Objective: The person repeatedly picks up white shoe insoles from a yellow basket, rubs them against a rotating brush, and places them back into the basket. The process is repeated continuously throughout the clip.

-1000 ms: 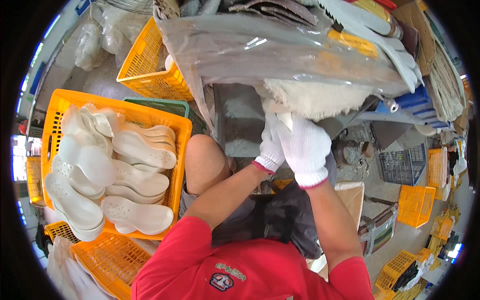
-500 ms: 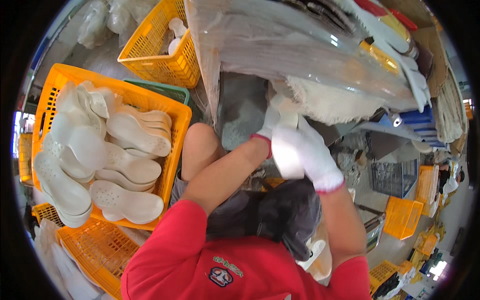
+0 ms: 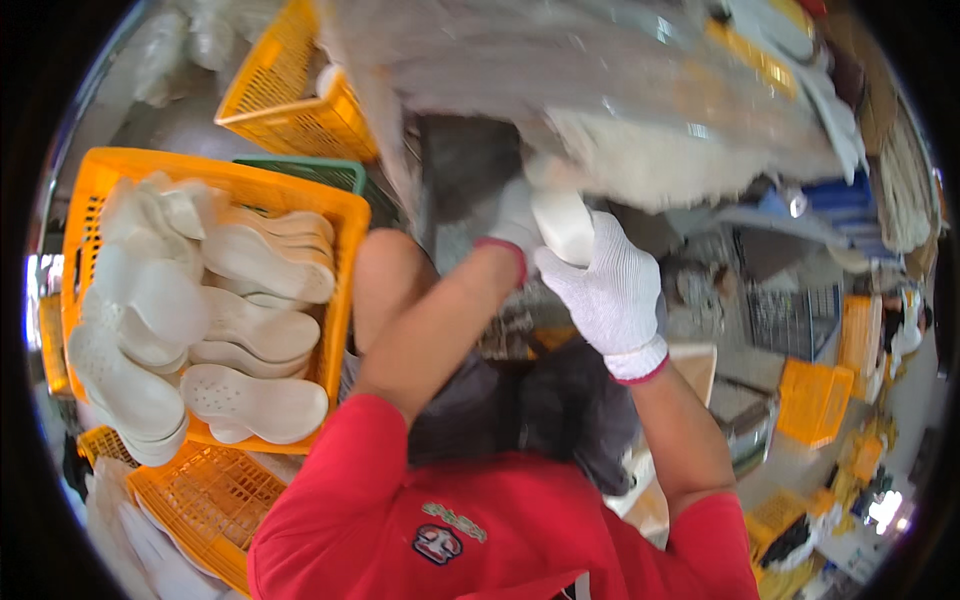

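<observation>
A white shoe sole (image 3: 563, 226) is held up beneath the edge of the plastic-covered bench. My right hand (image 3: 606, 286), in a white knit glove with a red cuff, is closed on its near end, with the thumb against the close edge. On the sole's left side, my left hand (image 3: 513, 217), also gloved, grips it farther up; motion blurs this hand and the sole hides its fingertips. The sole's far end is blurred beside a pale, fluffy cloth (image 3: 665, 165). To my left, an orange crate (image 3: 345, 215) is heaped with similar white soles (image 3: 255, 400), several dotted with small holes.
A clear-plastic-covered bench (image 3: 560, 60) spans the front, just beyond my hands. Another orange crate (image 3: 300, 128) stands at the far left, near a green crate (image 3: 340, 172). Below the full crate lies one more orange crate (image 3: 205, 500). A dark basket (image 3: 795, 322) and orange bin (image 3: 815, 400) are at right.
My right hand has drawn back a little toward me, its thumb now out along the sole's near edge. My left hand and the sole have shifted slightly left and away. The view has shifted slightly.
</observation>
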`<act>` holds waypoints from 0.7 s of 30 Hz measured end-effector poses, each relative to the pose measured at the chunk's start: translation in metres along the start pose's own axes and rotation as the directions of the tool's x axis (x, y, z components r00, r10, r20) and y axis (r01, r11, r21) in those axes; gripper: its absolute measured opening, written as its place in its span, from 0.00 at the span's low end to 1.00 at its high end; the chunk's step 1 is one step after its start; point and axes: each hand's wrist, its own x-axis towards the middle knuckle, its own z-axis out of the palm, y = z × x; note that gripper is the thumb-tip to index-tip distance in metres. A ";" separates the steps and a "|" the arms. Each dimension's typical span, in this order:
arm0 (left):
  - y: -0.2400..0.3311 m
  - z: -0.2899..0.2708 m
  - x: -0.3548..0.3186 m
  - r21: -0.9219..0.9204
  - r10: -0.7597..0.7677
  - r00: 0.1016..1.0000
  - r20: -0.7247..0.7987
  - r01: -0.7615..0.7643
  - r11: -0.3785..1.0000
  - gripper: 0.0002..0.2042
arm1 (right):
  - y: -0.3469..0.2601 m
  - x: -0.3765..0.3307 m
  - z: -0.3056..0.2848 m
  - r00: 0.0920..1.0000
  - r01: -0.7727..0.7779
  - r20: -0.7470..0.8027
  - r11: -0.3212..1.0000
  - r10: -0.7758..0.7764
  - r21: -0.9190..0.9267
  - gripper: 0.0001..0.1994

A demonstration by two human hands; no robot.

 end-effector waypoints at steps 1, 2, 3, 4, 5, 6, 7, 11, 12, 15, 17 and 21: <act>0.003 0.003 -0.011 -0.169 -0.217 0.975 -0.044 0.207 0.964 0.19 | -0.001 -0.009 0.001 0.998 -0.060 -0.034 0.997 0.059 -0.044 0.25; 0.007 0.005 -0.024 -0.226 -0.333 0.942 -0.043 0.316 0.922 0.19 | 0.002 -0.017 0.004 0.993 -0.079 -0.087 0.997 0.081 0.024 0.25; 0.010 0.008 -0.031 -0.164 -0.297 0.955 -0.001 0.293 0.942 0.20 | 0.003 -0.024 0.007 0.993 -0.048 -0.105 0.994 0.059 0.102 0.25; 0.008 0.012 -0.040 0.067 -0.114 0.993 0.022 0.112 0.991 0.20 | 0.006 -0.026 0.011 0.974 0.080 -0.216 0.995 -0.067 0.053 0.24; 0.008 0.016 -0.044 0.224 -0.017 1.000 0.012 0.014 0.974 0.20 | 0.008 -0.025 0.016 0.983 0.021 -0.182 0.999 -0.025 -0.025 0.24; 0.003 0.019 -0.047 0.443 0.146 0.985 -0.089 -0.092 0.892 0.20 | 0.008 -0.022 0.020 0.976 0.059 -0.202 0.993 -0.079 -0.103 0.23; 0.000 0.021 -0.048 0.615 0.278 0.939 -0.204 -0.098 0.783 0.20 | 0.010 -0.010 0.025 0.970 0.081 -0.214 0.981 -0.118 -0.176 0.23; -0.025 0.012 -0.033 -0.325 -0.038 0.967 -0.250 -0.047 0.945 0.18 | -0.002 0.017 0.026 0.985 0.066 -0.146 0.987 -0.088 -0.148 0.21; -0.027 0.007 -0.031 0.214 0.291 0.920 -0.262 -0.239 0.947 0.17 | -0.007 0.015 0.023 0.991 -0.044 -0.128 0.999 0.047 0.027 0.22; -0.027 0.001 -0.031 0.078 0.001 0.989 -0.146 0.010 0.997 0.22 | -0.018 -0.002 0.009 0.953 -0.288 0.009 0.900 0.302 0.328 0.28; -0.017 0.005 -0.034 -0.048 -0.172 0.985 -0.022 0.171 0.984 0.23 | -0.015 -0.003 0.004 0.991 -0.107 -0.059 0.974 0.121 0.202 0.28; 0.009 0.026 -0.044 -0.206 -0.270 0.939 -0.211 0.227 0.952 0.20 | -0.002 0.006 -0.004 0.983 -0.110 0.175 0.931 0.051 0.347 0.30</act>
